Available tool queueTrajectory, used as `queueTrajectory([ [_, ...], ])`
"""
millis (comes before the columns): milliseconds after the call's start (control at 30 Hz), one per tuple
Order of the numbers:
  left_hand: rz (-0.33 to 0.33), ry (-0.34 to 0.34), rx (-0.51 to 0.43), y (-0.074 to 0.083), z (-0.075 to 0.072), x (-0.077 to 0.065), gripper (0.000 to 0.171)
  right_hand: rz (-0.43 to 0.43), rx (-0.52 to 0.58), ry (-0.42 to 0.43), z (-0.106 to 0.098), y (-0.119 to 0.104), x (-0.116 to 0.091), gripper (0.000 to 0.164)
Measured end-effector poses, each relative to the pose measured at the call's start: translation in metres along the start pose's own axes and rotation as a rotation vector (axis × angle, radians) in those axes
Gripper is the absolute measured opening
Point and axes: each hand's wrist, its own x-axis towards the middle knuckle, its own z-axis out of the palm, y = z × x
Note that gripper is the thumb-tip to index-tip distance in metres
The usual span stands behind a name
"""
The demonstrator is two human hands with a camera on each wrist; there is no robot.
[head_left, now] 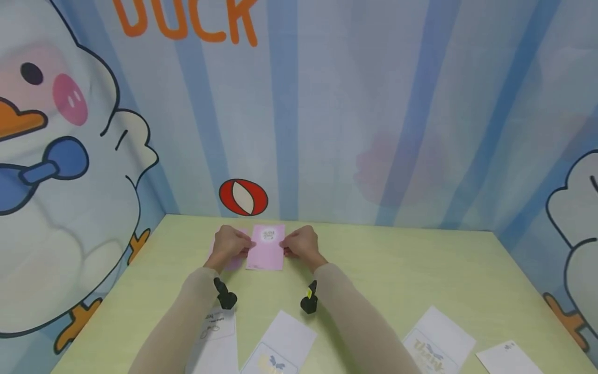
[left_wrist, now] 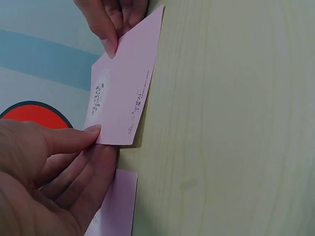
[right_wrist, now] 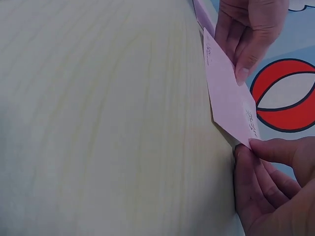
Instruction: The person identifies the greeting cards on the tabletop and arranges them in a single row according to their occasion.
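A pink card (head_left: 265,254) with a pale printed patch near its top is held between both hands at the far side of the table. My left hand (head_left: 229,244) pinches its left edge, thumb on the printed face. On the opposite edge, my right hand (head_left: 302,246) pinches it the same way. Small dark writing runs along the card's lower edge in the left wrist view. Partly behind the left hand lies a second pink card (left_wrist: 126,196) on the table.
Nearer on the pale wood-grain table (head_left: 374,275) lie several white cards: one with handwriting (head_left: 217,337), one with a blue bow print (head_left: 285,337), one lettered in gold (head_left: 439,337), and a small one (head_left: 508,358). A printed cloth backdrop (head_left: 327,130) rises behind the table.
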Motion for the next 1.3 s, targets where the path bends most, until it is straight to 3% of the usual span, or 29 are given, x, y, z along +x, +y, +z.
queueTrajectory([
  [400, 0.174, 0.089, 0.288, -0.002, 0.001, -0.003, 0.018, -0.104, -0.205, 0.056, 0.009, -0.002, -0.006, 0.007],
  [833, 0.165, 0.075, 0.377, 0.003, 0.006, -0.005, 0.018, -0.087, -0.286, 0.073, 0.013, -0.001, -0.004, 0.008],
  [1300, 0.122, 0.077, 0.390, 0.007, 0.009, -0.004, 0.018, -0.156, -0.347, 0.091, 0.008, -0.004, -0.014, 0.011],
])
